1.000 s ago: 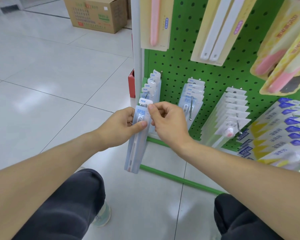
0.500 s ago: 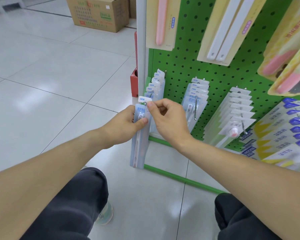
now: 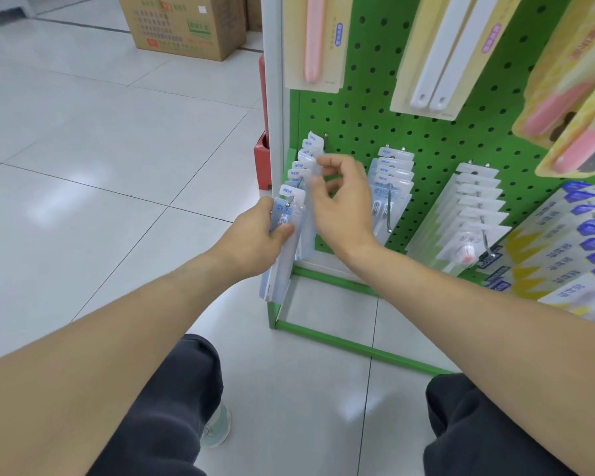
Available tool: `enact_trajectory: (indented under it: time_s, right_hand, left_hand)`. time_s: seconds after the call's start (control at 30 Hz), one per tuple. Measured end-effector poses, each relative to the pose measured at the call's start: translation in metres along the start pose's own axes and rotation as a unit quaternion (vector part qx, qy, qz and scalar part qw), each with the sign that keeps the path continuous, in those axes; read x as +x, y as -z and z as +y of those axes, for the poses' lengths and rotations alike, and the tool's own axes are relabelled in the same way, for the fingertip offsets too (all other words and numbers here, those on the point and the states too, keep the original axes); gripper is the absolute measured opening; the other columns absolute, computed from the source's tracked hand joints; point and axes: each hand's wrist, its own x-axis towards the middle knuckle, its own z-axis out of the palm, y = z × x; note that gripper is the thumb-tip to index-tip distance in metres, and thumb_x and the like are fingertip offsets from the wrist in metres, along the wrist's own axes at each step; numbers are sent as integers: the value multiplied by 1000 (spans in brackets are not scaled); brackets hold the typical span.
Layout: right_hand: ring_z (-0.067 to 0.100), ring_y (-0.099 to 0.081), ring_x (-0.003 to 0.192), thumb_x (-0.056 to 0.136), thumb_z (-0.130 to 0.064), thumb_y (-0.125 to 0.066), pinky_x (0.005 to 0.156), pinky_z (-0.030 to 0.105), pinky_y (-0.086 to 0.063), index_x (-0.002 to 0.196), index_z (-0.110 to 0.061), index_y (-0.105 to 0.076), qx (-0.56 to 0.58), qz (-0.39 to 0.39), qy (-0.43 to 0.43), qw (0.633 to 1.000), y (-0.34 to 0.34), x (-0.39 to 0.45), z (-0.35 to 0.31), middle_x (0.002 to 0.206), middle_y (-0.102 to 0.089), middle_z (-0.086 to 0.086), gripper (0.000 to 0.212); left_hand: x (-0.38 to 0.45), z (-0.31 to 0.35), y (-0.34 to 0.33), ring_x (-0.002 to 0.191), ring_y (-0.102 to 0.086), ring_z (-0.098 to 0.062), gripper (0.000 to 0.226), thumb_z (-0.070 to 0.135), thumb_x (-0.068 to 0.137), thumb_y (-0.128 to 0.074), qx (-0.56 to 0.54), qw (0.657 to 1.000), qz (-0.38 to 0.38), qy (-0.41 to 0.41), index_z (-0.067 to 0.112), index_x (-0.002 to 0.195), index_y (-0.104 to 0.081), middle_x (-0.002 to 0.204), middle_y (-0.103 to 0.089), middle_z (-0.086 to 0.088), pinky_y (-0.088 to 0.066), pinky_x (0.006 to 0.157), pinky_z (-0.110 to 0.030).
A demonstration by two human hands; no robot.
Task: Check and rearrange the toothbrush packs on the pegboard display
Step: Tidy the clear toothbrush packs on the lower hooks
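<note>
Left hand (image 3: 260, 231): extended forward on a bare forearm from the lower left, fingers curled round the front toothbrush pack (image 3: 282, 242), thumb pressed across its face just below the white "NEW" tab. This pack is held at the outer tip of the leftmost hook, its lower end hanging toward the floor in front of the green base frame (image 3: 358, 345).

Right hand (image 3: 344, 204): extended from the lower right, wrist bent, back of the hand toward the camera. Thumb and forefinger are pinched on the top of a clear pack (image 3: 312, 201) in the same row, directly behind the front one; the remaining fingers are loosely curled. Whether this pack is on the hook cannot be told.

Leftmost row of packs (image 3: 306, 156): hung one behind another on the hook, at the lower left corner of the green pegboard (image 3: 358, 132), beside the white upright post (image 3: 272, 97).

Further rows on the pegboard: a second row of clear packs (image 3: 392, 176) just right of the right hand; a third white-tabbed row (image 3: 474, 201); blue-and-yellow packs (image 3: 571, 242) at the far right. Pink and white brushes on cards (image 3: 315, 39) are hung above.

Cardboard box (image 3: 186, 25): stood on the tiled floor (image 3: 83, 149) at the upper left.
</note>
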Motion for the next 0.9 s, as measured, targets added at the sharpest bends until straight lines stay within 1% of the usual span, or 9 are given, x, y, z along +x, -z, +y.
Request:
enact_trajectory:
  time_s: [0.07,0.13,0.27,0.4,0.57,0.7,0.8,0.83,0.9]
  right_hand:
    - [9,-59,86,93,-12,-66,80,18,-48,114,-15,-66,-31,-24,22,999,3,8,3,109,-62,2,20]
    - [-2,-58,80,92,-13,-69,76,12,-46,104,-14,-71,-36,-49,27,998,4,13,5,100,-69,1,12]
    - [-4,-55,76,95,-12,-66,72,7,-43,95,-15,-65,-46,-64,19,997,5,14,3,90,-66,-7,3]
    - [8,-56,85,102,-14,-55,80,21,-46,99,-16,-54,-84,-95,16,992,11,12,-5,93,-60,-9,3]
    - [24,-59,86,103,-17,-49,79,48,-50,105,-13,-50,-152,-138,42,978,22,-6,-12,89,-60,-2,4]
    - [22,-58,86,100,-11,-52,76,41,-48,118,-13,-48,-190,-166,75,965,35,-16,-10,92,-59,1,18]
    - [20,-58,89,100,-10,-50,75,35,-46,119,-15,-48,-231,-194,74,951,44,-24,-6,96,-58,-2,20]
    - [20,-58,90,100,-10,-50,77,35,-47,119,-16,-50,-242,-206,74,945,46,-28,-5,96,-57,-2,20]
    - [20,-59,94,100,-10,-50,81,36,-49,118,-15,-54,-252,-238,73,935,50,-36,-5,96,-59,-3,19]
  left_hand:
    - [1,1,0,86,-55,-21,23,28,103,-52,-3,1000,-2,3,12,119,-49,106,-62,-5,-43,72,-32]
    - [1,1,-1,83,-54,-18,18,27,103,-52,2,1000,-3,5,14,114,-46,102,-60,-4,-42,68,-31]
    - [1,2,-2,85,-54,-19,19,28,103,-52,3,1000,-2,7,15,114,-45,101,-59,-3,-42,67,-31]
    - [2,2,-3,87,-54,-18,23,29,102,-54,-11,1000,8,11,17,117,-42,102,-58,0,-38,63,-24]
    - [1,2,-3,95,-58,-21,34,31,101,-55,-13,1000,5,19,11,127,-44,108,-60,-1,-43,75,-31]
    - [3,2,-1,93,-60,-21,38,37,99,-58,-5,999,17,39,11,123,-44,106,-64,-3,-44,71,-32]
    - [1,6,3,99,-59,-23,62,49,95,-60,33,994,5,106,5,134,-39,112,-64,-7,-47,74,-35]
    - [0,8,4,102,-59,-26,68,53,94,-60,62,988,-10,142,3,135,-38,114,-63,-9,-49,79,-37]
    - [-4,13,8,94,-65,-29,64,57,93,-59,151,967,-71,192,2,123,-47,103,-64,-11,-51,73,-35]
